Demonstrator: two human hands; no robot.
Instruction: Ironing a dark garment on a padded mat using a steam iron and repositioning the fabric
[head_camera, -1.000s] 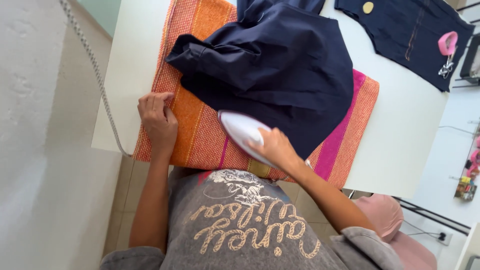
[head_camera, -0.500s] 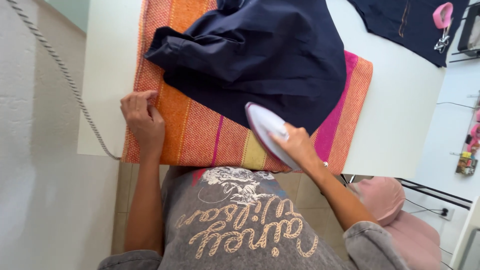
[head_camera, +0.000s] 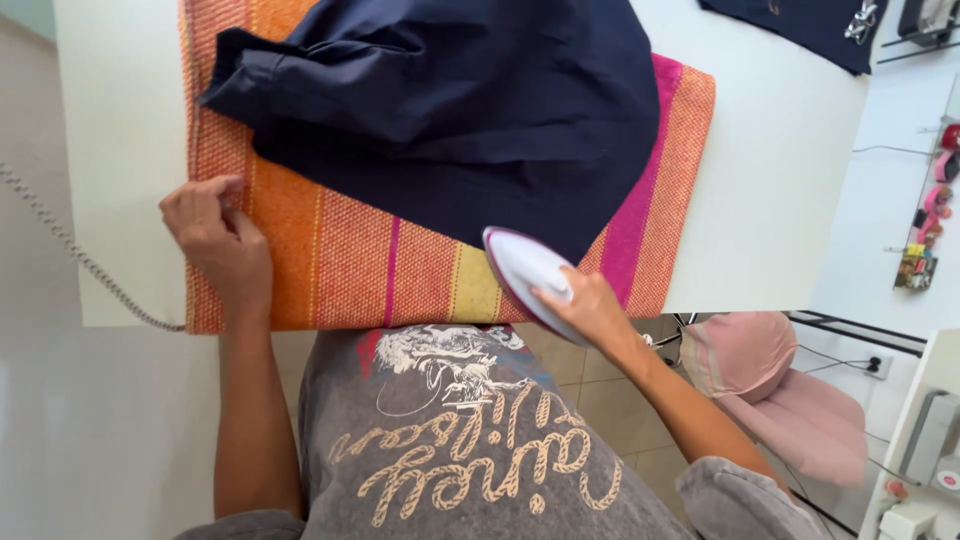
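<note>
Left hand (head_camera: 218, 240) lies flat w/ fingers loosely curled on the orange edge of the striped cloth (head_camera: 350, 262), holding nothing, just pressing the cloth near the counter's front edge. Right hand (head_camera: 585, 310) is clenched round the handle of the white iron (head_camera: 525, 272); I see the iron sitting at the cloth's front edge, its tip touching the lower hem of the dark blue garment (head_camera: 450, 110).

Garment is spread, crumpled w/ folds, over the upper part of the cloth, covering most of the middle; one cuff-like end sticks out toward the left side. Cloth has orange, pink and yellow stripes and lies on the white counter (head_camera: 770, 200), reaching the counter's near edge.

Braided cord (head_camera: 75, 255) hangs off the left side of the counter, well apart from the iron; can't tell where it ends. Another dark garment (head_camera: 790, 25) lies at the far right corner of the counter, partly cut off by the frame. Pink chair (head_camera: 790, 400) stands on the floor to the right, below the counter. Grey printed t-shirt (head_camera: 470, 440) fills the bottom of the view, between both arms.
</note>
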